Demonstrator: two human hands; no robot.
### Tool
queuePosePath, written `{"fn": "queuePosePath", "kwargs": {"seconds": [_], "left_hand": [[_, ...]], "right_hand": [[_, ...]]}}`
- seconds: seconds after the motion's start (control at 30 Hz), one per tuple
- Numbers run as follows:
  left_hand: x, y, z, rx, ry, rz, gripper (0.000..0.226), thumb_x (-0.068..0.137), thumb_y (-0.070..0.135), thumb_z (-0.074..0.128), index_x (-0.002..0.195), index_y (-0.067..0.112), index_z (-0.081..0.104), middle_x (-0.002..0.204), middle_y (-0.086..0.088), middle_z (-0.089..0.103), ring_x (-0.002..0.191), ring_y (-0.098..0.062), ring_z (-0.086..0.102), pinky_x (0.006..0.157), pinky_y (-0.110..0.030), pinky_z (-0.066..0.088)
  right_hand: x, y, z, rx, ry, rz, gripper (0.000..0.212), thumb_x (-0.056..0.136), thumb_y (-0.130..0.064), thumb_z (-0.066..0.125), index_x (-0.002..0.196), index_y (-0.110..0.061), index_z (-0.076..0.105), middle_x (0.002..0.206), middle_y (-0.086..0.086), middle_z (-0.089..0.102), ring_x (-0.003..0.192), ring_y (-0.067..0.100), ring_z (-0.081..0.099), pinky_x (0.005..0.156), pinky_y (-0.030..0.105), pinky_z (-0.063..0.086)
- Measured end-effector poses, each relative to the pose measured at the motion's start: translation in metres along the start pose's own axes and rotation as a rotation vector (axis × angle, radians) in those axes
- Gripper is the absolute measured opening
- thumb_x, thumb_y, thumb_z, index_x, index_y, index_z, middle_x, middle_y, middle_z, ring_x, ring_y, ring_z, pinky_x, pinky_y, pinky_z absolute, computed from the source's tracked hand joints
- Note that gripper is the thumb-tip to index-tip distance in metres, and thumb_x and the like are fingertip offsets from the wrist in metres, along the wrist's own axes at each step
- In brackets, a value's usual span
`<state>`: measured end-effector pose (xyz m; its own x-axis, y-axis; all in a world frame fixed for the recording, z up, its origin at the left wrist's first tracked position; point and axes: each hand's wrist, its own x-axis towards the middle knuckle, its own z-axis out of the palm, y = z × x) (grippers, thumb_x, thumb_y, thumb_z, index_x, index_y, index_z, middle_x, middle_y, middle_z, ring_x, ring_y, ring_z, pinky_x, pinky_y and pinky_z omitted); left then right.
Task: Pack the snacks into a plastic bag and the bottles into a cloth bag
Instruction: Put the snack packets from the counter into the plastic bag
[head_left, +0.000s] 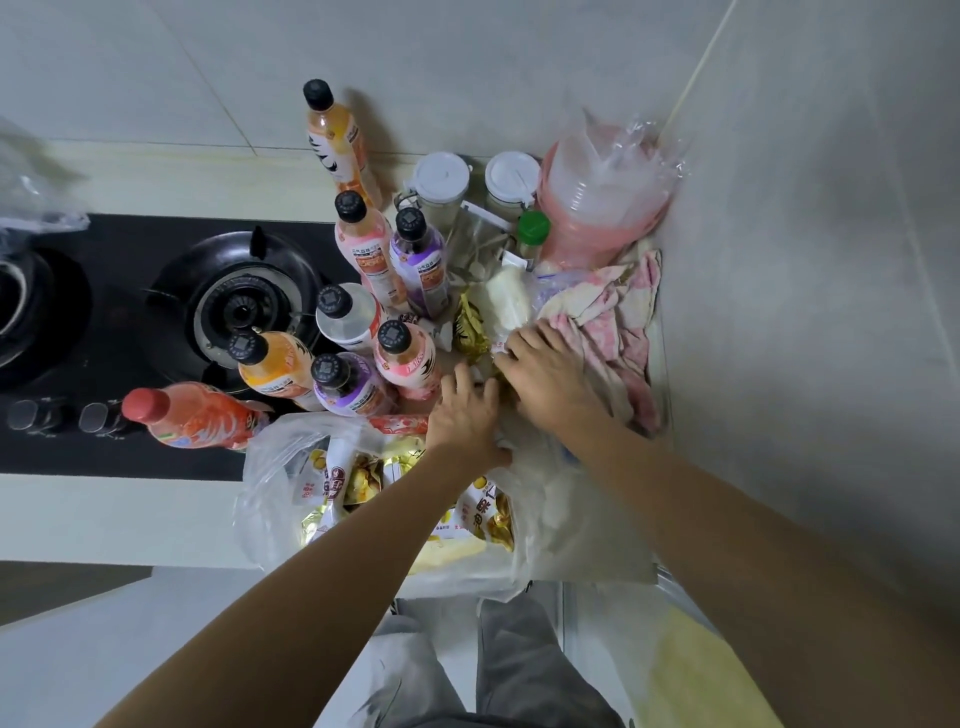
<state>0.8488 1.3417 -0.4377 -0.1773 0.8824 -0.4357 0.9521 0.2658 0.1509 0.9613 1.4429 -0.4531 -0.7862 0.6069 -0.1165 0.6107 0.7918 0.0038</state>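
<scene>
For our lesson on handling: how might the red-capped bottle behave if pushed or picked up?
The red-capped bottle looks full, so it is probably heavy for its size. It is tall and narrow beside the plastic bag, so a push near the cap could tip it. Round-bodied, it would likely roll once down.

Beside the gas burner (241, 306) stood eight drink bottles: seven with black caps (349, 205) and one with a red cap (145, 408). Behind them sat two white-lidded jars (441, 179) and one green-capped container (533, 228). One clear plastic bag (270, 467) held snack packets, too jumbled to count. Two hands (540, 374) were there.
</scene>
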Motion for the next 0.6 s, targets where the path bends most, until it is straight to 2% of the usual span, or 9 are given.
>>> {"fn": "queuePosePath", "kwargs": {"seconds": [0.13,0.23,0.4,0.5,0.6], "left_hand": [[-0.002,-0.001,-0.004,-0.115,0.063,0.063,0.06,0.073,0.039,0.077,0.12,0.014,0.049,0.123,-0.008,0.027,0.111,-0.029,0.04,0.091,-0.043,0.053],[-0.004,-0.005,-0.008,-0.154,0.105,0.122,0.051,0.077,0.029,0.072,0.12,0.012,0.053,0.121,-0.007,0.029,0.113,-0.03,0.043,0.092,-0.043,0.053],[-0.015,-0.008,-0.017,-0.187,0.182,0.174,0.034,0.079,0.021,0.066,0.108,0.008,0.054,0.119,-0.007,0.03,0.112,-0.029,0.045,0.088,-0.04,0.055],[-0.023,-0.01,-0.03,-0.188,0.223,0.196,0.03,0.081,0.023,0.068,0.104,0.008,0.057,0.119,-0.008,0.032,0.111,-0.029,0.046,0.085,-0.039,0.053],[-0.033,-0.014,-0.044,-0.169,0.272,0.225,0.025,0.08,0.027,0.067,0.098,0.011,0.061,0.115,-0.006,0.032,0.105,-0.027,0.049,0.081,-0.039,0.052]], "right_hand": [[-0.007,0.0,0.001,-0.009,0.133,-0.009,0.03,0.065,-0.013,0.075,0.095,-0.011,0.073,0.094,0.006,0.068,0.098,0.031,0.065,0.105,0.046,0.047],[-0.013,0.0,0.0,-0.002,0.178,0.002,0.024,0.071,-0.011,0.074,0.094,-0.012,0.071,0.093,0.004,0.066,0.095,0.03,0.064,0.098,0.047,0.049],[-0.027,0.0,-0.01,0.059,0.237,0.024,0.022,0.083,-0.01,0.067,0.104,-0.018,0.066,0.098,0.001,0.063,0.1,0.03,0.061,0.11,0.056,0.038],[-0.036,-0.005,-0.026,0.13,0.286,0.015,0.025,0.077,-0.001,0.07,0.099,-0.013,0.065,0.1,0.007,0.063,0.1,0.034,0.064,0.101,0.059,0.045],[-0.047,-0.007,-0.036,0.116,0.287,0.061,0.011,0.082,-0.006,0.065,0.093,-0.01,0.065,0.1,0.009,0.063,0.111,0.037,0.061,0.112,0.057,0.04]]}}
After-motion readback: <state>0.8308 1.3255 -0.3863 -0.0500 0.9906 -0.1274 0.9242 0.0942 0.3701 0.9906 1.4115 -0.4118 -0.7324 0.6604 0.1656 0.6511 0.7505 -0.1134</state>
